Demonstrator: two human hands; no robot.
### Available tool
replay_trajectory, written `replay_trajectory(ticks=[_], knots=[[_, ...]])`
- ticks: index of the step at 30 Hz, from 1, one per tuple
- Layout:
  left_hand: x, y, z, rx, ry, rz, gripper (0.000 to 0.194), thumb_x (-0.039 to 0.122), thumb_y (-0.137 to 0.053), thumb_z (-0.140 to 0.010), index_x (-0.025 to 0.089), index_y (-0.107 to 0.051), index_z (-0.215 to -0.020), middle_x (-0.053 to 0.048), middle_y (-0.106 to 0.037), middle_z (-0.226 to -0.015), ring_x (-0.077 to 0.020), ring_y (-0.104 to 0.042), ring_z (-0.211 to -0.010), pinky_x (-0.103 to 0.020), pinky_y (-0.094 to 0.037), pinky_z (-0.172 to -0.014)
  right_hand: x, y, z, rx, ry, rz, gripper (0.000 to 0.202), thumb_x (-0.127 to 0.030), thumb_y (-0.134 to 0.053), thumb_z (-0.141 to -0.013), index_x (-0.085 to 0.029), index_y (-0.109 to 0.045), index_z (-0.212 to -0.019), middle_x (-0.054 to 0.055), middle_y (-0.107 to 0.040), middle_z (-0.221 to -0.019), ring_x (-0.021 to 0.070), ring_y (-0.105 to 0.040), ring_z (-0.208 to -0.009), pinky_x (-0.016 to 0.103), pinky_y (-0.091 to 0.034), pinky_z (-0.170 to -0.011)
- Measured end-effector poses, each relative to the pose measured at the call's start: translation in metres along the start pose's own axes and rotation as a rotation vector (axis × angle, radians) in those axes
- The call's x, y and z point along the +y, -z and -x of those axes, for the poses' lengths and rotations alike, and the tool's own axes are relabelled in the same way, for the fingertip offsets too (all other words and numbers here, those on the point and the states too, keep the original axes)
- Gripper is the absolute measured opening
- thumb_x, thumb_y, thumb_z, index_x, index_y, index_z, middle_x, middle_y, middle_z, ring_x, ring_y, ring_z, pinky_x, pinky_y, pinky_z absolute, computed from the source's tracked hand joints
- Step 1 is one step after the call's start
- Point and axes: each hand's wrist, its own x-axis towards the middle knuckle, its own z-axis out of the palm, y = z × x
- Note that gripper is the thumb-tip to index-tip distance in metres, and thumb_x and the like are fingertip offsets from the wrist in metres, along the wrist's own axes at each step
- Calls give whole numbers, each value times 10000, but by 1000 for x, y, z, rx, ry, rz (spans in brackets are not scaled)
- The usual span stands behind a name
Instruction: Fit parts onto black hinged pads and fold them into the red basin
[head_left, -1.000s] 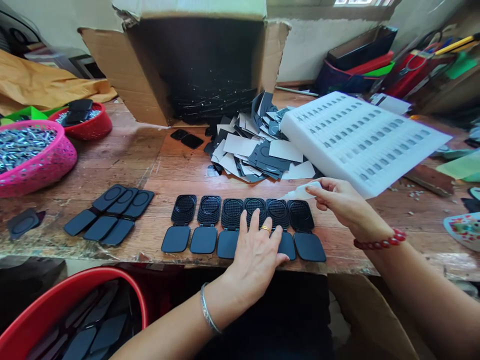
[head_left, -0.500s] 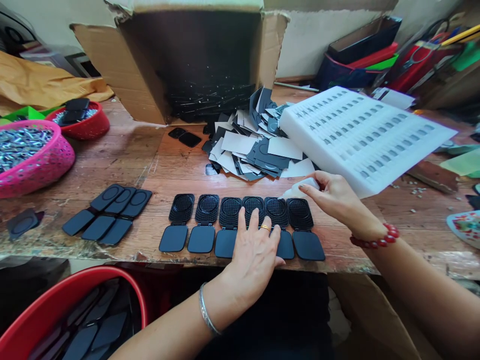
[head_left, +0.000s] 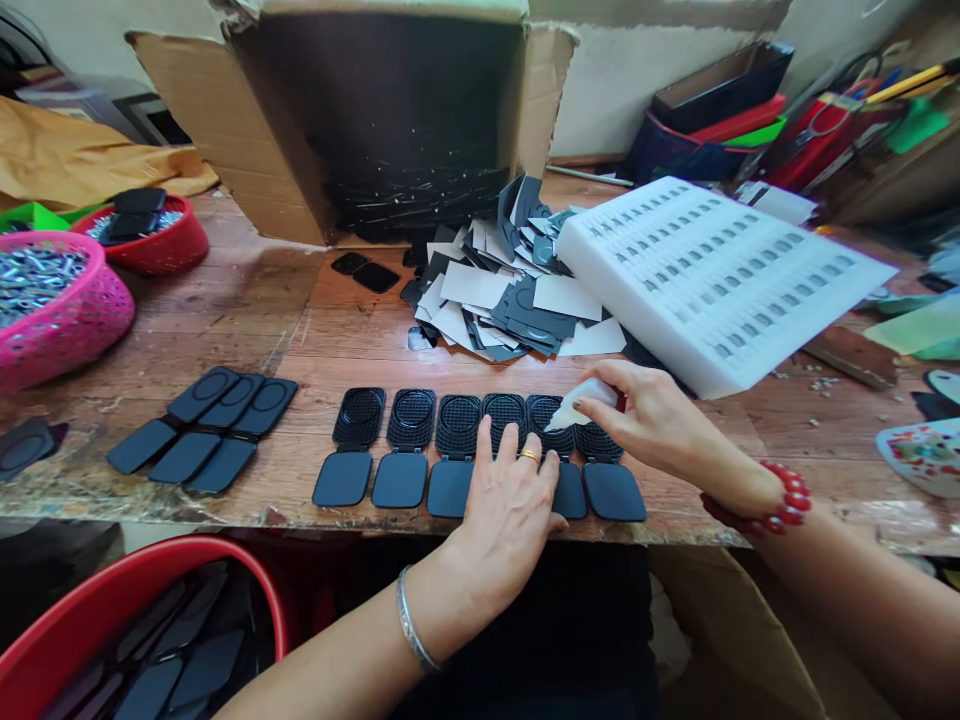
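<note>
**Worn wood-grain workbench (head_left: 247, 320), six black cases in a row**

The bench is pretty busy: a big open brown cardboard box (head_left: 247, 160) up top, a messy heap of grey and black flat pieces (head_left: 517, 300) at centre, and a white foam block with rows of slots (head_left: 645, 310) at upper right. Far left there's a pink perforated plastic basket (head_left: 82, 310) full of shiny metal bits.

The row of open black plastic cases (head_left: 450, 488) sits just below the middle of the frame, near the bench edge. Each is two rounded squares joined by a hinge: upper halves have a gridded face with a raised ring, lower halves are smooth, matte and plain. The left hand (head_left: 506, 500) lies over the row right of its middle, palm down, fingers a bit spread.

The right hand (head_left: 652, 410) is pinching a small whitish squeeze bottle (head_left: 589, 398), tilted, narrow nozzle pointing down-left at the fifth case's upper half. Can't tell if the tip actually touches. The bottle and hand partly cover the sixth case.
</note>
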Motion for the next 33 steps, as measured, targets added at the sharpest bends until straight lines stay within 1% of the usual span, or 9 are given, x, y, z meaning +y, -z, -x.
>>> replay_trajectory(ticks=[6,10,14,16,19,22,26,29,33], knots=[[-1,-1,0,5,-1,3,592,531,-737,-796,213,-624,-1282,-106,-636,-1315,-356,-489,-1292,-603,-283,-1138,-2,-14,-18,61,26,41,161,-217,-524,-823,-214,-454,-677,9,-528,-660,151,-436,-613,298,-330,-622],[-1,0,0,7,-5,7,603,532,-738,-792,199,-622,-1281,-114,-630,-1316,-353,-482,-1288,-604,-280,-1138,5,-13,-26,86,33,50,70,-206,-522,-817,-197,-540,-750,15,-543,-679,160,-454,-632,301,-341,-634],[-1,3,-1,-6,-5,14,587,526,-731,-801,196,-622,-1275,-112,-626,-1314,-352,-480,-1285,-600,-275,-1138,13,-9,-28,123,0,68,94,-194,-534,-788,-202,-518,-695,11,-535,-659,157,-454,-631,303,-342,-636],[0,3,0,-12,-7,16,582,514,-733,-804,195,-619,-1277,-110,-625,-1315,-355,-475,-1292,-602,-271,-1138,16,-5,-26,126,-56,57,121,-205,-551,-775,-204,-512,-660,6,-526,-636,152,-441,-613,304,-333,-616],[0,5,1,-24,-6,15,585,508,-737,-803,190,-617,-1279,-111,-629,-1313,-360,-474,-1301,-607,-260,-1142,22,3,-20,89,-225,-41,144,-280,-578,-789,-197,-560,-672,-1,-507,-591,146,-420,-569,300,-308,-558],[0,8,1,-32,0,23,609,525,-719,-811,175,-609,-1297,-126,-625,-1333,-386,-450,-1335,-625,-255,-1139,36,11,-9,79,-394,-290,222,-397,-608,-800,-193,-588,-714,-24,-455,-559,125,-381,-515,285,-282,-500],[5,9,-5,28,-3,54,619,524,-684,-843,167,-577,-1337,-140,-583,-1401,-387,-405,-1382,-615,-267,-1141,64,19,8,99,-511,-652,327,-479,-723,-695,-180,-591,-693,-47,-407,-569,80,-309,-467,263,-242,-441],[16,6,-13,54,-54,87,598,521,-656,-866,191,-562,-1356,-123,-571,-1421,-378,-390,-1397,-612,-266,-1147,77,23,18,146,-551,-694,356,-480,-761,-651,-163,-615,-719,-46,-427,-570,68,-306,-455,253,-224,-425],[30,1,-23,16,-85,72,586,556,-605,-886,211,-569,-1359,-109,-577,-1413,-399,-387,-1392,-630,-269,-1140,75,25,23,178,-542,-599,291,-441,-729,-701,-174,-614,-705,-33,-458,-576,83,-355,-469,253,-262,-436]])
